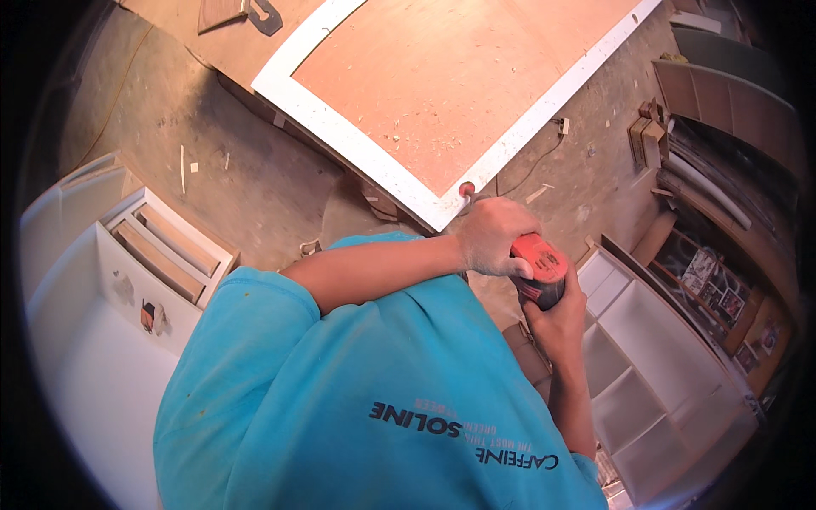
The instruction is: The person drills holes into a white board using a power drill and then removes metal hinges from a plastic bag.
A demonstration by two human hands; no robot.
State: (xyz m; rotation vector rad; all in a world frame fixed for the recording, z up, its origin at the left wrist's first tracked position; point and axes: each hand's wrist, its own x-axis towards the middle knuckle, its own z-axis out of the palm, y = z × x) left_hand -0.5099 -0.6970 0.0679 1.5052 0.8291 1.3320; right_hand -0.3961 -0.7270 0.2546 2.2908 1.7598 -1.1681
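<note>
My left hand (495, 231), dusty, is closed around the front part of a red and black power drill (542, 257). My right hand (557, 316) grips the drill's body from behind and below. A short metal bit shows just past my left hand, pointing at a round reddish spot (467, 189) near the near corner of a white-bordered panel (374, 161). Whether that spot is a hole or the bit's own head, I cannot tell. Pale shavings lie scattered over the panel's brown middle. My hands hide most of the drill's front.
The panel lies on a brown workbench (170, 19), with a dark flat tool (267, 17) at its far left. White cabinet boxes stand at left (144, 272) and right (633, 374). A thin cord (544, 157) and scraps lie on the floor; boards (722, 93) line the right.
</note>
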